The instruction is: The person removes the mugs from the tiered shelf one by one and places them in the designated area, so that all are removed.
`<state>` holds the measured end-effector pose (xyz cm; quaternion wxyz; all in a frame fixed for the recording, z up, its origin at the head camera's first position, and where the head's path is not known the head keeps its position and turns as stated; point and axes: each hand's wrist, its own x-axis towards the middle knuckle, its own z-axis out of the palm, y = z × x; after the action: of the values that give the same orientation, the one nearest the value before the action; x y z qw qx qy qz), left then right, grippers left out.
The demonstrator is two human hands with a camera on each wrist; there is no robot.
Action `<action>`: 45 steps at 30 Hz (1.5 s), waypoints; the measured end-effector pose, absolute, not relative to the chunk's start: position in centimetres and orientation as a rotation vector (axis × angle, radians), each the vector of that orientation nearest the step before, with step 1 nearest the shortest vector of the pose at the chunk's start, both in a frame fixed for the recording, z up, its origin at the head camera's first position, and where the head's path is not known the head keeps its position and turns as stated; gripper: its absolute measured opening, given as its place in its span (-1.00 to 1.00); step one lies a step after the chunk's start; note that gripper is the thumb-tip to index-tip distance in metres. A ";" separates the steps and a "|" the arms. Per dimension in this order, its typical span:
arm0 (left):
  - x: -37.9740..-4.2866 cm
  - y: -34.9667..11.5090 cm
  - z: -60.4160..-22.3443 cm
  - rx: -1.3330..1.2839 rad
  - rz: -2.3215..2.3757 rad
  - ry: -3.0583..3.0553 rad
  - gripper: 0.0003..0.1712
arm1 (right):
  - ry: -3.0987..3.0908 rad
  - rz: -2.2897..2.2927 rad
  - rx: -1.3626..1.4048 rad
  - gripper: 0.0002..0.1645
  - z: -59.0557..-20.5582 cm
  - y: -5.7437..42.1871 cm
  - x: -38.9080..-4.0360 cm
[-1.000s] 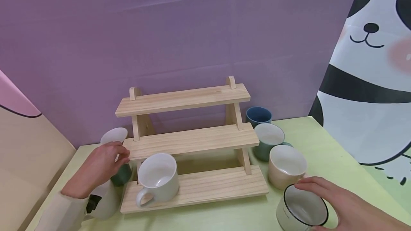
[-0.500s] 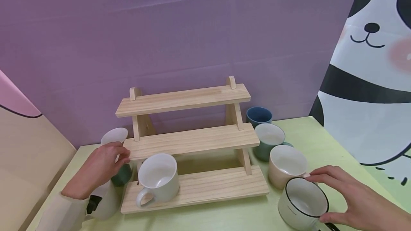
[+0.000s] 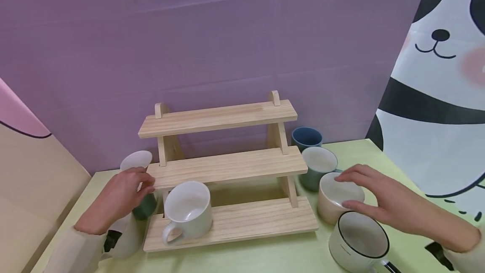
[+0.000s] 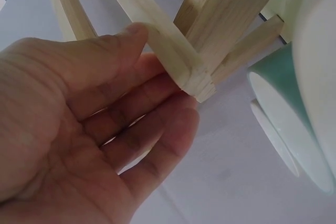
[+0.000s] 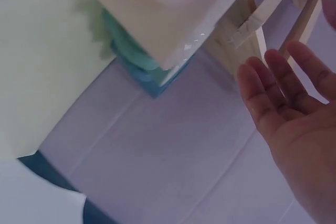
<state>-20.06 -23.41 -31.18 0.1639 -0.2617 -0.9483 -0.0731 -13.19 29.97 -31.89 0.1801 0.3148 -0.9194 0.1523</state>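
In the head view a three-tier wooden display shelf [image 3: 231, 167] stands on the table. My left hand [image 3: 115, 199] holds the left end of its middle board, thumb and fingers around the wood in the left wrist view. A white mug [image 3: 193, 224] sits on the bottom board's left side. Over the pale pink mug [image 3: 328, 205], right of the shelf, hovers my right hand [image 3: 386, 199], fingers extended and nothing held. Just in front of that mug is a white mug with a black rim [image 3: 345, 247], its handle at lower right.
Behind the pink mug stand a grey-green mug [image 3: 310, 178] and a blue mug [image 3: 307, 137] in a row. Left of the shelf, partly behind my left arm, are a white-mouthed cup [image 3: 137, 159], a dark green one [image 3: 145, 207] and a white one [image 3: 129, 239]. A purple backdrop rises behind.
My right hand has let go of the black-rimmed mug and moved up and back over the pink mug. The black-rimmed mug's handle has come into view. My left hand stays in place.
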 end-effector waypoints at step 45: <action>-15.1 -16.0 -32.6 -0.543 -0.470 -2.749 0.08 | -2.883 0.592 0.899 -0.62 -30.6 24.1 -22.8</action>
<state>-15.10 -16.03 -32.56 0.1496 -0.1891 -0.9566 -0.1634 -22.76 24.10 -30.56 0.0322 0.2919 -0.9364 0.1922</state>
